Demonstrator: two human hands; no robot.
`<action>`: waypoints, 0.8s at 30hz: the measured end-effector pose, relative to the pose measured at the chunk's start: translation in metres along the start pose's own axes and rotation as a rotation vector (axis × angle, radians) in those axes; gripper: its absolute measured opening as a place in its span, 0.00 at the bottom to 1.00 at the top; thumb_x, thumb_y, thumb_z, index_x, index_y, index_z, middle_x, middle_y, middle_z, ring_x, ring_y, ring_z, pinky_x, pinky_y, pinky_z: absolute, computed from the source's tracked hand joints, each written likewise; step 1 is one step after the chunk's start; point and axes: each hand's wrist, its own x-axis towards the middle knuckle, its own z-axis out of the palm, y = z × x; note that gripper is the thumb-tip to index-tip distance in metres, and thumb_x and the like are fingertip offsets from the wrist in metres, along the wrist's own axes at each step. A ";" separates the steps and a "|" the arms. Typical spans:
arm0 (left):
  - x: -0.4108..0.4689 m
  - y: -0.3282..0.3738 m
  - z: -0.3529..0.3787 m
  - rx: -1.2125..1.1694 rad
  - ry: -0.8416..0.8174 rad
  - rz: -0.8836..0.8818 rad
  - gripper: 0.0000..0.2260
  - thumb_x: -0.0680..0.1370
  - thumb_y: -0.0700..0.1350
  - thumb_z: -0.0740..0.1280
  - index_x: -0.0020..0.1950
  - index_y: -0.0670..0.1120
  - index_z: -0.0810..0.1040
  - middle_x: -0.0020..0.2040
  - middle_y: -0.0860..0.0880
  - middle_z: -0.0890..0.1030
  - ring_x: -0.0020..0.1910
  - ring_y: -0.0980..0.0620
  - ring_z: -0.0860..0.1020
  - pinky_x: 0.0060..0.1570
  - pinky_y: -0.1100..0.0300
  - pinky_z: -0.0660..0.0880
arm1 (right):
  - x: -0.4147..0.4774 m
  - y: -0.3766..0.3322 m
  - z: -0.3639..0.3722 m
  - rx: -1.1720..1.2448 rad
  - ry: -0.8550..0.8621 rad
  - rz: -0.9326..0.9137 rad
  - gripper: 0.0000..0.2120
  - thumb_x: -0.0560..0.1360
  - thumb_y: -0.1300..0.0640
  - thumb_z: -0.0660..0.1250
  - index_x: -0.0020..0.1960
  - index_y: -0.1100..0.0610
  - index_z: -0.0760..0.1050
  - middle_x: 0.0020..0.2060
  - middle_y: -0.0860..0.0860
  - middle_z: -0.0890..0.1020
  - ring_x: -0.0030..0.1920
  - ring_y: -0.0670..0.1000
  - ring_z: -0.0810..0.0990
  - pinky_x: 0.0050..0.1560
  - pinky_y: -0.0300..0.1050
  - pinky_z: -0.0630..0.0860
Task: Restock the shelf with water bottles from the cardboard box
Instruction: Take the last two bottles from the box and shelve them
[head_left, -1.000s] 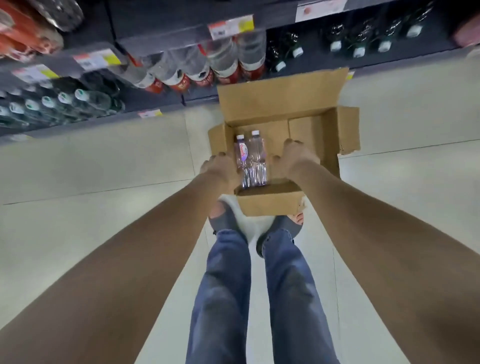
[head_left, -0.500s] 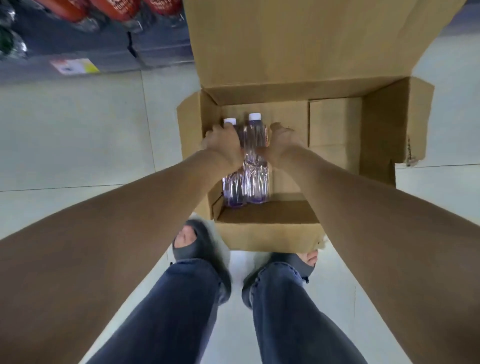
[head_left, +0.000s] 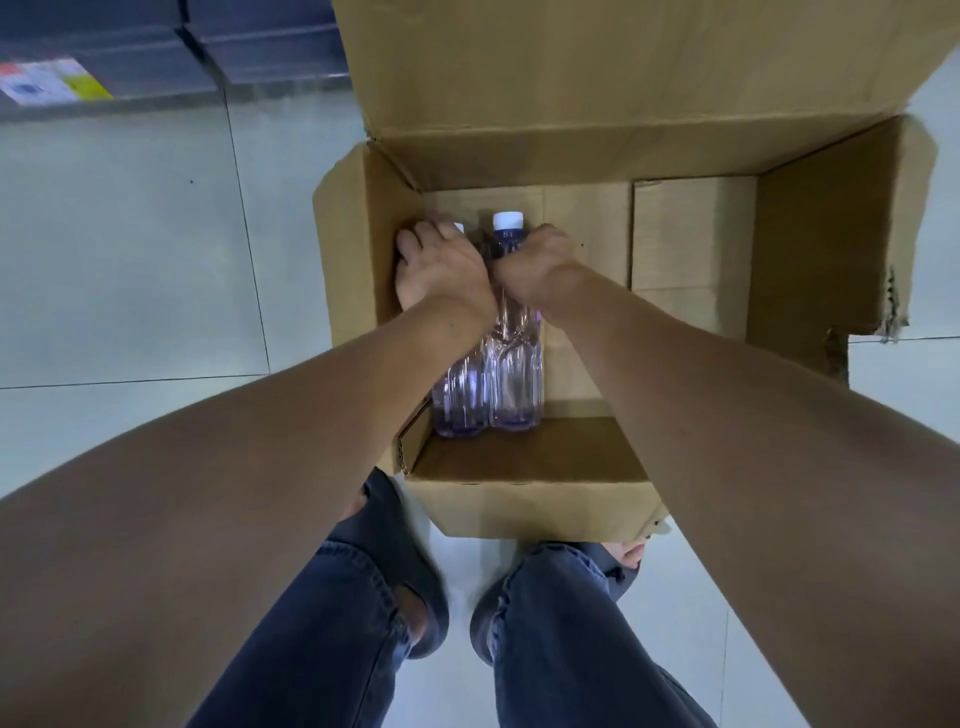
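Now that the box (head_left: 524, 506) looms nearer, left hand (head_left: 442, 266) grips left bottle (head_left: 460, 397), right hand (head_left: 531, 260) right bottle (head_left: 515, 384).

A single head-worn wide-angle camera looked steeply down and slightly forward, close above the open cardboard box (head_left: 519, 509) on the floor (head_left: 130, 260). Both forearms (head_left: 260, 441) ran in from the lower corners to the water bottles (head_left: 511, 384) at mid-frame. The shelf base (head_left: 156, 78) crossed the top left corner, and the wearer's knees (head_left: 322, 649) filled the bottom edge.
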 end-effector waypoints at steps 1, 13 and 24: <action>0.001 0.000 0.001 0.013 0.011 0.004 0.35 0.84 0.54 0.65 0.82 0.35 0.54 0.76 0.39 0.65 0.75 0.40 0.65 0.71 0.54 0.66 | -0.001 0.003 -0.002 0.018 -0.002 0.010 0.07 0.70 0.60 0.75 0.45 0.60 0.78 0.43 0.55 0.84 0.44 0.55 0.83 0.40 0.43 0.77; -0.006 -0.001 0.004 -0.436 -0.302 -0.151 0.42 0.76 0.55 0.75 0.80 0.46 0.53 0.71 0.39 0.73 0.68 0.38 0.77 0.65 0.48 0.77 | -0.026 0.042 -0.018 0.476 -0.035 0.053 0.47 0.51 0.48 0.85 0.64 0.62 0.72 0.52 0.56 0.85 0.50 0.55 0.86 0.38 0.45 0.82; -0.021 -0.017 0.013 -0.664 -0.240 -0.230 0.30 0.78 0.48 0.76 0.73 0.40 0.65 0.69 0.39 0.77 0.66 0.40 0.80 0.51 0.55 0.78 | -0.046 0.046 -0.014 0.513 -0.253 -0.059 0.27 0.64 0.66 0.81 0.62 0.64 0.79 0.52 0.58 0.87 0.54 0.58 0.86 0.58 0.53 0.82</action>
